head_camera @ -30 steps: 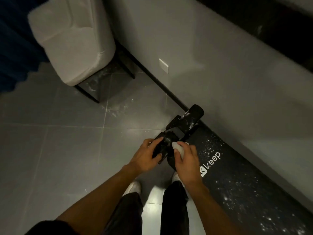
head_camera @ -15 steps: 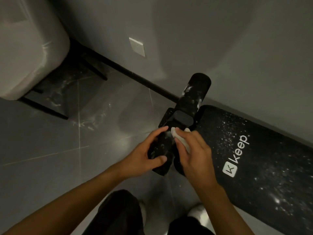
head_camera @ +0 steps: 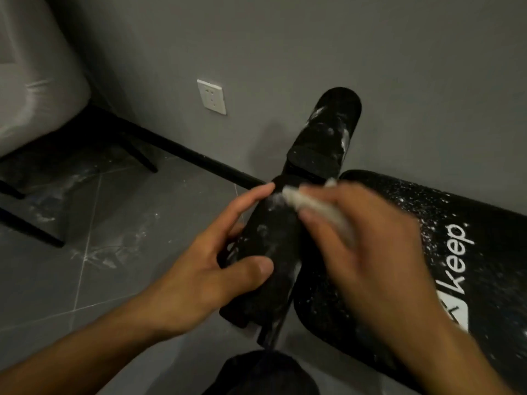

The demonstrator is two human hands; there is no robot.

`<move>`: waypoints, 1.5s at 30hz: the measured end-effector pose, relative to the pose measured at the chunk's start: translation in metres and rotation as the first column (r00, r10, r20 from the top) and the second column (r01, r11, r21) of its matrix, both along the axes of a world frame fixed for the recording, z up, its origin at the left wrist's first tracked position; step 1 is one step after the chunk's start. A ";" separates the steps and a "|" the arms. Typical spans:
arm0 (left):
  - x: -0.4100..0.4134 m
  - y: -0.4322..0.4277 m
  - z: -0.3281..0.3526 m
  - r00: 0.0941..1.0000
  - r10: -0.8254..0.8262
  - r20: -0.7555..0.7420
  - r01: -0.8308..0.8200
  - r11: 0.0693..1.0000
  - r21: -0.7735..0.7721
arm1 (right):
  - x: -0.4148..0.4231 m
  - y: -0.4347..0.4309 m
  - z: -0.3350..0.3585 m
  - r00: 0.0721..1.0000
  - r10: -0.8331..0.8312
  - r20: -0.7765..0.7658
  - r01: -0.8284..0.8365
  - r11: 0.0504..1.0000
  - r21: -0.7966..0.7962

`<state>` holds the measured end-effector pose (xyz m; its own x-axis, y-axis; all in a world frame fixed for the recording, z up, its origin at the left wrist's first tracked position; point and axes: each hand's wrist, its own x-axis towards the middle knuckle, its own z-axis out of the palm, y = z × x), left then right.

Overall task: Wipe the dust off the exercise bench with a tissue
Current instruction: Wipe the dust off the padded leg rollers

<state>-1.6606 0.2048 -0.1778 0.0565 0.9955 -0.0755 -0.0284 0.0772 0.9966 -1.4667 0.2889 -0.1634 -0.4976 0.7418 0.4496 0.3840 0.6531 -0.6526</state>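
A black exercise bench marked "keep" lies along the wall, speckled with white dust. Two black foam rollers stick out at its end: a near roller and a far roller, both dusty. My left hand grips the near roller, thumb on top and fingers round its left side. My right hand holds a crumpled white tissue and presses it on the top of the near roller. The right hand is motion-blurred.
A grey wall with a white socket runs behind the bench, with a black skirting at its foot. A pale upholstered chair on black legs stands at the left. The grey tiled floor has dust smears. My dark-trousered knee is below.
The camera has come closer and lower to the rollers. My right hand has shifted with the tissue along the near roller. My left hand keeps its grip.
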 end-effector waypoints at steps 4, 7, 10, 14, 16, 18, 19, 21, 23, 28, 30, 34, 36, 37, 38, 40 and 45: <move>0.001 -0.002 0.000 0.999 -0.009 0.051 0.009 1.000 -0.007 | -0.001 -0.006 0.005 0.999 -0.004 -0.047 0.000 0.997 -0.079; 0.005 -0.001 0.000 0.999 0.014 0.031 -0.014 1.000 -0.006 | 0.009 -0.042 -0.005 0.994 0.078 -0.081 -0.084 0.993 -0.083; 0.008 0.000 0.001 0.997 0.033 0.071 -0.030 0.999 -0.032 | 0.001 -0.020 0.000 0.999 -0.018 -0.026 0.018 1.000 -0.004; 0.008 -0.006 -0.002 0.994 0.035 0.101 -0.033 0.999 -0.024 | -0.017 0.011 0.010 0.992 -0.123 -0.036 0.122 0.992 -0.024; 0.003 -0.011 -0.003 0.994 -0.010 0.111 0.014 0.999 -0.034 | -0.014 -0.009 0.007 0.998 -0.059 -0.017 0.059 0.998 -0.024; -0.001 -0.014 -0.005 0.991 -0.084 0.101 0.085 0.996 -0.008 | -0.007 -0.035 0.002 0.998 0.031 -0.055 -0.033 0.998 -0.047; -0.002 -0.015 -0.006 0.989 -0.110 0.096 0.110 0.994 0.002 | -0.005 -0.044 0.000 0.994 0.081 -0.077 -0.086 0.995 -0.059; -0.003 -0.015 -0.006 0.985 -0.118 0.130 0.119 0.993 0.002 | -0.006 -0.043 0.003 0.989 0.127 -0.071 -0.131 0.990 -0.051; -0.001 -0.015 -0.006 0.981 -0.108 0.162 0.109 0.994 -0.002 | -0.013 -0.024 0.011 0.999 0.030 -0.021 -0.030 0.999 -0.034; 0.000 -0.019 -0.004 0.976 -0.070 0.206 0.075 0.997 -0.017 | -0.016 -0.015 0.023 0.996 -0.053 0.067 0.054 0.998 -0.011; 0.001 -0.019 -0.004 0.973 -0.071 0.220 0.076 0.997 -0.014 | -0.008 -0.041 0.020 0.994 0.111 0.021 -0.110 0.993 -0.032; 0.004 -0.018 -0.003 0.984 -0.048 0.174 0.047 0.999 0.012 | -0.006 -0.046 0.014 0.987 0.157 0.023 -0.158 0.984 0.078; 0.007 -0.018 0.000 0.995 -0.026 0.101 0.023 0.999 0.033 | -0.015 -0.017 0.019 0.996 -0.034 0.080 0.022 0.990 0.138; 0.008 -0.018 0.002 0.998 -0.014 0.055 0.012 0.999 0.047 | -0.019 -0.003 0.022 0.990 -0.108 0.096 0.094 0.986 0.139; 0.008 -0.019 0.004 1.000 -0.008 0.017 0.007 0.998 0.059 | -0.021 0.006 0.024 0.985 -0.144 0.096 0.133 0.984 0.121; 0.006 -0.018 0.005 0.999 -0.029 -0.022 0.030 0.997 0.068 | -0.020 0.002 0.021 0.992 -0.113 0.061 0.108 0.991 0.085; 0.003 -0.016 0.003 0.997 -0.068 -0.039 0.070 0.995 0.067 | -0.001 -0.057 -0.002 0.971 0.210 -0.112 -0.210 0.978 0.010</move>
